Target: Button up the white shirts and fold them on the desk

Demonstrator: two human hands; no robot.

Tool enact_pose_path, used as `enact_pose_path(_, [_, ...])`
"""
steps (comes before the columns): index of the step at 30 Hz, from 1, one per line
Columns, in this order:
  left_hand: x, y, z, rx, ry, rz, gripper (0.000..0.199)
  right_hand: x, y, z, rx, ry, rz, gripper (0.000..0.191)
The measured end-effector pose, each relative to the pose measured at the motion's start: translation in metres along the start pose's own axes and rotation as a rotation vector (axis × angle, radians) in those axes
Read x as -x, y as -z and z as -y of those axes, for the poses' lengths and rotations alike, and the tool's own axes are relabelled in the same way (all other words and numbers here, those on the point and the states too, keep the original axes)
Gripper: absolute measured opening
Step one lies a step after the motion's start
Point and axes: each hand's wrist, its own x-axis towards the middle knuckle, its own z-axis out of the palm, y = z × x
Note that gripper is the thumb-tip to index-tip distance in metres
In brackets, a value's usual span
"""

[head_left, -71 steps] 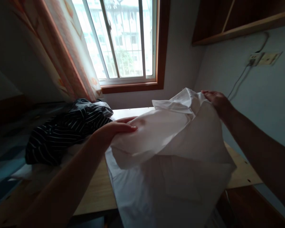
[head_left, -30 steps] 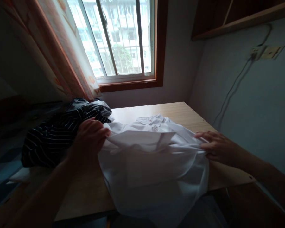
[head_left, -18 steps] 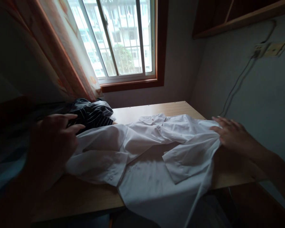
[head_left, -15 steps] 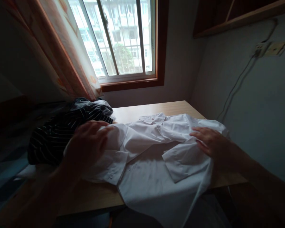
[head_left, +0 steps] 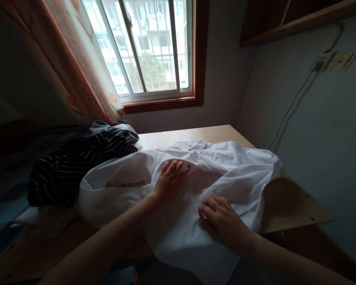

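Observation:
A white button-up shirt (head_left: pixel 178 233) lies spread over a wooden board, its collar at the far side and its lower end hanging over the near edge. My left hand (head_left: pixel 170 178) rests on the upper front of the shirt, fingers stretched out and lying on the cloth. Lower and to the right, my right hand (head_left: pixel 219 215) has its fingers curled on the shirt where the right-side sleeve folds inward; the cuff there is hidden. On the left, the other sleeve bends in a loose loop, its end partly covered by my left forearm.
A dark striped garment (head_left: pixel 68 170) is heaped to the left of the shirt. The light wooden tabletop (head_left: pixel 219 133) reaches back toward the window (head_left: pixel 154 51). An orange patterned curtain (head_left: pixel 89 79) hangs at left. A cord (head_left: pixel 293 103) runs down the right wall from a socket.
Both hands have come inward from the shirt's sides, my left hand moving right and my right hand moving left and nearer. The sleeves' cuffs, visible before, are now largely covered.

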Motion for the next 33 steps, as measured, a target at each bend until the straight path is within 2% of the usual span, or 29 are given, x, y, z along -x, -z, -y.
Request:
enact_pose_path(2, [-0.006,-0.001,0.008,-0.008,0.074,0.05,0.049,-0.001,-0.001,0.0,-0.023,-0.014,0.006,0.008])
enact_pose_path(7, [-0.01,0.0,0.026,-0.023,0.3,0.189,0.049,0.002,0.003,-0.003,-0.111,0.047,-0.031,0.008])
enact_pose_path(9, [-0.011,0.001,0.032,-0.019,0.308,0.232,0.049,0.001,0.002,-0.003,-0.118,0.074,-0.044,0.014])
enact_pose_path(12, [-0.015,0.004,0.038,-0.001,0.264,0.259,0.048,-0.005,-0.001,0.001,-0.054,0.058,-0.068,0.034])
enact_pose_path(13, [-0.016,0.005,0.039,0.0,0.252,0.258,0.048,-0.009,-0.003,0.003,-0.035,0.036,-0.051,0.032])
enact_pose_path(16, [-0.02,0.011,0.04,-0.014,0.251,0.255,0.049,-0.02,-0.006,0.011,-0.026,-0.021,0.041,0.01])
enact_pose_path(20, [-0.021,0.019,0.043,-0.047,0.245,0.265,0.052,-0.025,-0.002,0.012,-0.093,0.001,0.113,0.008])
enact_pose_path(23, [-0.02,0.022,0.052,-0.06,0.266,0.231,0.054,-0.022,0.016,0.005,-0.314,0.102,0.189,0.009])
enact_pose_path(26, [-0.018,0.023,0.067,-0.04,0.303,0.204,0.055,-0.014,0.045,-0.005,-0.628,0.209,0.3,0.007])
enact_pose_path(28, [-0.016,0.025,0.077,-0.013,0.307,0.189,0.052,-0.003,0.066,-0.012,-0.797,0.23,0.408,0.005])
enact_pose_path(30, [-0.011,0.032,0.086,0.055,0.241,0.206,0.046,0.01,0.086,-0.022,-0.881,0.173,0.521,0.008])
enact_pose_path(33, [0.001,0.047,0.088,0.246,0.042,0.318,0.039,0.03,0.111,-0.039,-0.869,-0.012,0.651,0.014])
